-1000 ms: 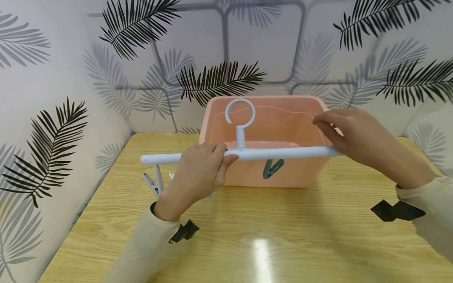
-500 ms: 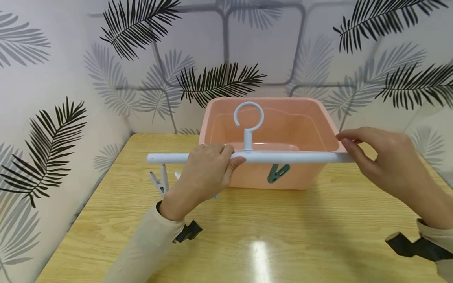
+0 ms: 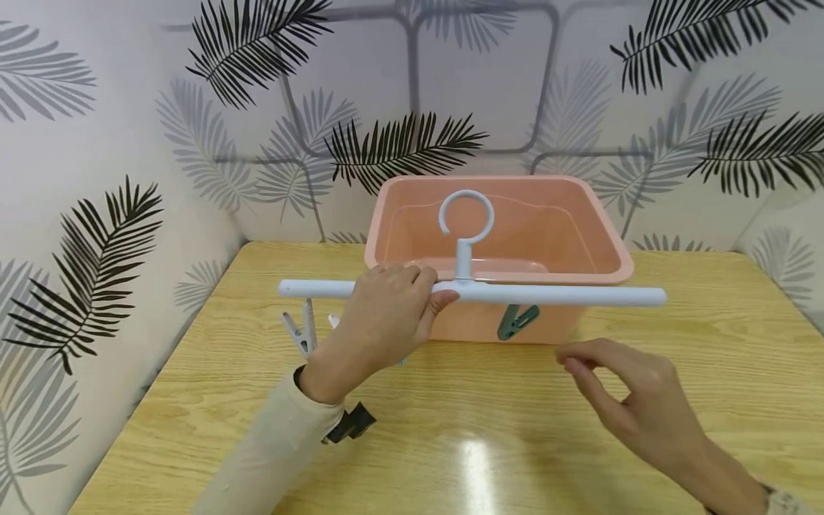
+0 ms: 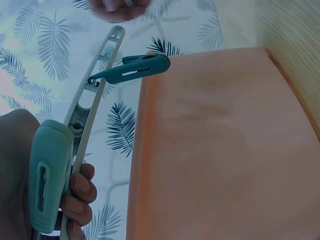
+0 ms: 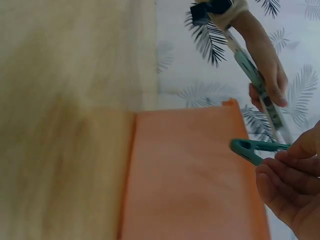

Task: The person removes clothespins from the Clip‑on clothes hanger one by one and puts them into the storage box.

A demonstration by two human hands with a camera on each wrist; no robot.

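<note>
My left hand (image 3: 393, 318) grips the bar of a pale blue clip hanger (image 3: 566, 295), just left of its round hook (image 3: 466, 214). Clips hang below the bar: a dark green clothespin (image 3: 517, 322) on the right and a grey clothespin (image 3: 302, 330) on the left. In the left wrist view a light teal clothespin (image 4: 50, 175) sits close to the palm. My right hand (image 3: 634, 408) is below the bar's right part, its fingers loosely bent and holding nothing. From the right wrist, its fingertips overlap the green clothespin (image 5: 245, 150), but the head view shows them apart.
A pink plastic tub (image 3: 599, 236) stands behind the hanger, near the patterned wall (image 3: 450, 79). Both are beyond the wooden table (image 3: 412, 443) under my hands. The inside of the tub is partly hidden by the bar.
My right hand has come away from the bar's right end, down and toward me, to below the bar. The hanger has shifted slightly right and down in my left hand's grip.
</note>
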